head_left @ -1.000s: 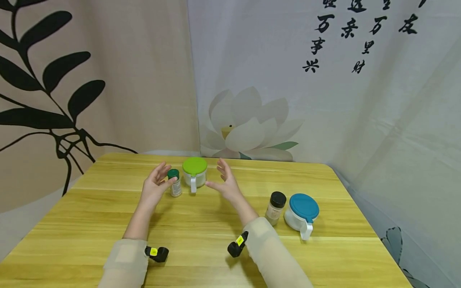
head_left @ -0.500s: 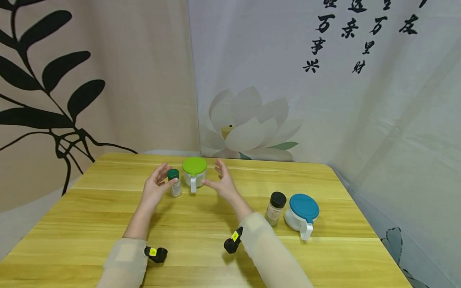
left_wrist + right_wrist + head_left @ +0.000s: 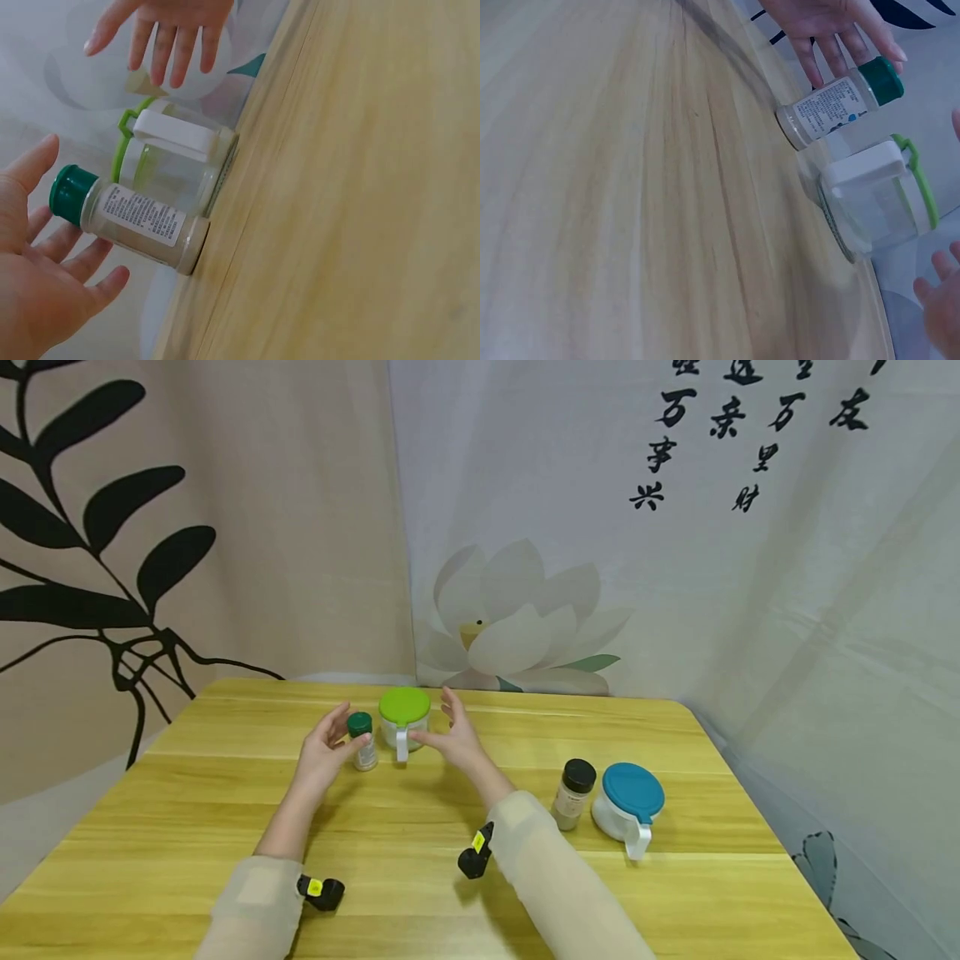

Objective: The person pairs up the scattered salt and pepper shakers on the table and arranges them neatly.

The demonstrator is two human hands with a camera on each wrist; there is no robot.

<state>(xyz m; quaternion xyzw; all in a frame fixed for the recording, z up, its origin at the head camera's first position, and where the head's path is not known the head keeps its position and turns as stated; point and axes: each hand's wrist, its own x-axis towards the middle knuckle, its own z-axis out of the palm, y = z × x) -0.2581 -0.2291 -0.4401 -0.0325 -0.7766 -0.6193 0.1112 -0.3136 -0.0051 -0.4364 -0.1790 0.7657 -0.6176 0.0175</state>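
Note:
A small shaker bottle (image 3: pixel 364 750) with a dark green cap stands upright at the far side of the table, left of a clear jar (image 3: pixel 393 735) with a bright green lid (image 3: pixel 405 705) and a white handle (image 3: pixel 402 745). My left hand (image 3: pixel 321 758) is spread beside the bottle, thumb in front and fingers behind; in the left wrist view its fingers are relaxed and not closed round the bottle (image 3: pixel 142 221). To the right of the jar, my right hand (image 3: pixel 463 745) is spread, its thumb near the jar's front. The right wrist view shows its fingertips apart from the jar (image 3: pixel 877 199).
Further right and nearer stand a black-capped shaker bottle (image 3: pixel 572 797) and a blue-lidded jar (image 3: pixel 632 806) with a white handle, close together. The wooden table (image 3: pixel 405 852) ends near a printed cloth backdrop (image 3: pixel 525 485) behind the jars.
My right hand has moved left, closer to the green-lidded jar. The left hand has barely moved beside the green-capped bottle. The bottles and jars stay in place.

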